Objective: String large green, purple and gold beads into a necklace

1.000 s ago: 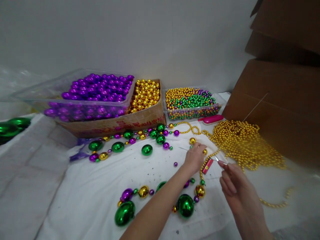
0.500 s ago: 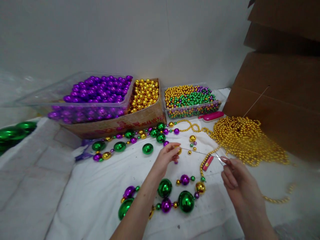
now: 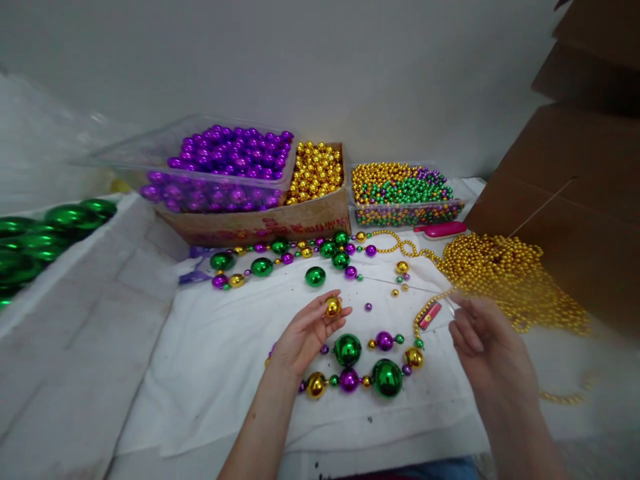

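My left hand (image 3: 305, 330) is turned palm up and pinches a gold bead (image 3: 333, 306) between thumb and fingertips. My right hand (image 3: 477, 330) pinches the end of a thin needle or wire (image 3: 400, 285) that runs left over the white cloth (image 3: 225, 347). A strand of large green, purple and gold beads (image 3: 360, 373) lies just below both hands. A longer strand of the same colours (image 3: 290, 257) lies further back. A red lighter (image 3: 430, 315) rests beside my right hand.
At the back stand a clear bin of purple beads (image 3: 225, 160), a cardboard box of gold beads (image 3: 315, 173) and a clear tub of small mixed beads (image 3: 403, 190). A pile of gold bead strands (image 3: 505, 273) lies right, cardboard boxes (image 3: 575, 193) behind it. Green beads (image 3: 45, 233) sit far left.
My left hand picked a gold bead off the cloth, drew back toward me and turned palm up. My right hand kept its pinch on the needle. The camera shifted left.
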A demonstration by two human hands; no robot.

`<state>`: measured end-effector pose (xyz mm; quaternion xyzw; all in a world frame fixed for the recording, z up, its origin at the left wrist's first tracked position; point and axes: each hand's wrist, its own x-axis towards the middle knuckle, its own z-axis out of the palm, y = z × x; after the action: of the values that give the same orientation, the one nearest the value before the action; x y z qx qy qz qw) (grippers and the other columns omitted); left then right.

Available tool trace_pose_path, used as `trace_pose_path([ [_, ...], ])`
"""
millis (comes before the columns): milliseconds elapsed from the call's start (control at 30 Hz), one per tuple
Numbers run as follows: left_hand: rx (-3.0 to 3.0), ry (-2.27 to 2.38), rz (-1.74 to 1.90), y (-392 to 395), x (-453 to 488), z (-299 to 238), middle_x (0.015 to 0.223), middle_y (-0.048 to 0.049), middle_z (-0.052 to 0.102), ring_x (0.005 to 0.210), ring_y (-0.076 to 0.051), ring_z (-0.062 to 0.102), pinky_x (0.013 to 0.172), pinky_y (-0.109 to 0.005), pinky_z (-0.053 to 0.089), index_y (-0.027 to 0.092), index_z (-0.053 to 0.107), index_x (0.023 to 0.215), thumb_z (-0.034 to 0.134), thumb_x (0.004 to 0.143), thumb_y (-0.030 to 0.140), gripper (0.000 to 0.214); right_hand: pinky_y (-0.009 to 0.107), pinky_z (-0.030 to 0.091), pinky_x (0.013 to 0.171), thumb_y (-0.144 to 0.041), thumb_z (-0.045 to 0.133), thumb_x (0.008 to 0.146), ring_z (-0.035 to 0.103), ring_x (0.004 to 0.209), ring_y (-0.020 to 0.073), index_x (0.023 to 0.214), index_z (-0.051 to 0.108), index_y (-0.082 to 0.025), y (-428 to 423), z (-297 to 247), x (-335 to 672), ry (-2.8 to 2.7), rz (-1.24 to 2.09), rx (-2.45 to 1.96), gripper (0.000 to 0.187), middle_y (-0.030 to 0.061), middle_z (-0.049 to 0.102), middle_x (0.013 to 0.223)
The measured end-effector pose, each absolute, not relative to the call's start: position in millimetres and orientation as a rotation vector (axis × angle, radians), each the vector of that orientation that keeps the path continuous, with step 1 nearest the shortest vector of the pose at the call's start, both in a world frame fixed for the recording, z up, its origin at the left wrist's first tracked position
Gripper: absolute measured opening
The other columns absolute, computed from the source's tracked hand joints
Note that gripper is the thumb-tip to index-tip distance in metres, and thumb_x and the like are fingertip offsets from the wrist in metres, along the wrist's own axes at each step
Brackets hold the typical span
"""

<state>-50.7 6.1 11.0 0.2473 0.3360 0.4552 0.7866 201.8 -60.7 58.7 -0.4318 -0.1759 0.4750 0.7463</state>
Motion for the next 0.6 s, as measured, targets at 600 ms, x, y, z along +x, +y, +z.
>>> trace_pose_path([
  [600,0.098,0.671,1.081,-17.4,-38.2,6.7,0.096,-0.013,0.069,0.074,-0.013,0.065,0.066,-0.022,0.055,0.006,0.065,0.092,0.049,0.09,0.014,0.019,0.019,0.033,0.04,-0.021,0.064,0.081,0.043,0.049,0.0051,0.081,0.063,-0.015,-96.1,76.3,158.6,-0.935,0.342,-1.359,0.007,0.0041,0.066,0.086],
])
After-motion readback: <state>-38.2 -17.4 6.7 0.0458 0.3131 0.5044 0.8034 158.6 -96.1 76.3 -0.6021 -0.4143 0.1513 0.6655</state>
